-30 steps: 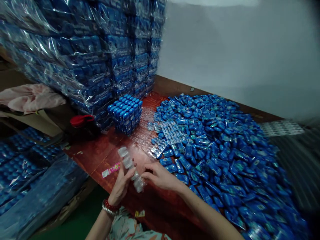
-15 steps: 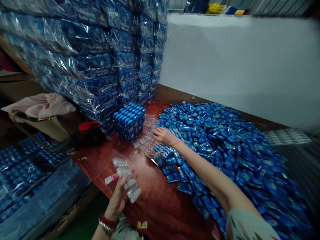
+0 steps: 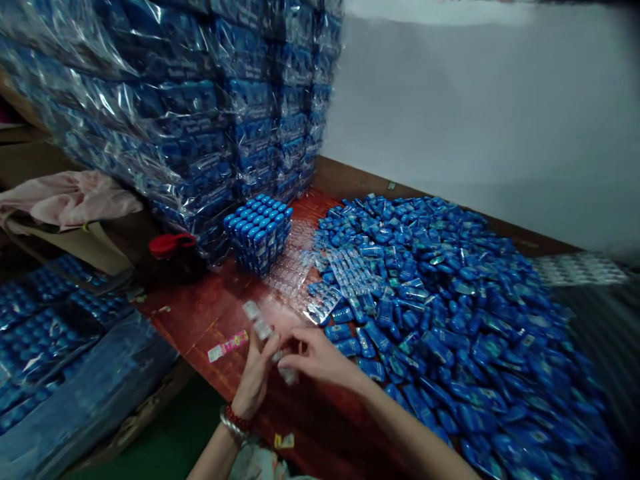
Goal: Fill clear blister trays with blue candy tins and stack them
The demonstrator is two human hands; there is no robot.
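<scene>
My left hand, with a red bead bracelet and a silver bangle at its wrist, grips a clear plastic blister strip over the red-brown tabletop. My right hand meets it from the right, thumb and fingers closed on the strip's lower part, which is partly hidden and blurred. Left of my left hand lies a pink and white printed packet. Beyond the hands are clear blister sheets and a block of stacked blue bottles. Another clear sheet rests on the heap of blue packs.
Shrink-wrapped blue packs form a tall stack at the back left. A red-lidded object and a pink cloth sit at the left. A white wall closes off the back. A small yellow scrap lies near me.
My right hand has come back from the sheets by the heap to my left hand and now touches the strip. The view has tilted down slightly.
</scene>
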